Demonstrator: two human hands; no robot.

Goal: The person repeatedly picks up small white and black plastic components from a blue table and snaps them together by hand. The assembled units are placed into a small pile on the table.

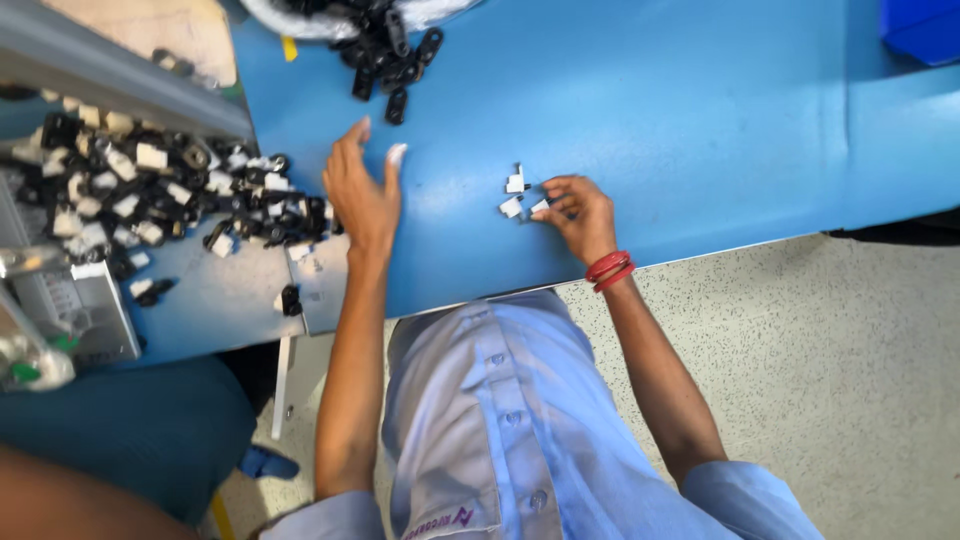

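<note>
Head view, looking down on a blue work table [700, 120].

Left hand [362, 195]: flat, fingers spread and apart, holding nothing, hovering over or resting on the table surface just right of a heap of mixed black and white small plastic parts [160, 190]. Heap spread along the left side, reaching to the hand's wrist edge.

Right hand [580, 215]: fingers drawn together at the tips, pinched on or pressing a small white plastic clip [541, 206]; grip itself too small to tell for certain. Two red bangles [609, 270] around that wrist.

Two more small white plastic pieces [514, 196] lying on the table just left of the right fingertips, close to each other, apart from the left hand.

Hands well apart, the white pieces between them.

Pile of black oblong plastic links [392, 55] at the table's far edge, above the left hand. Light blue button shirt [500, 400] below, speckled pale floor [860, 370] to the right.
</note>
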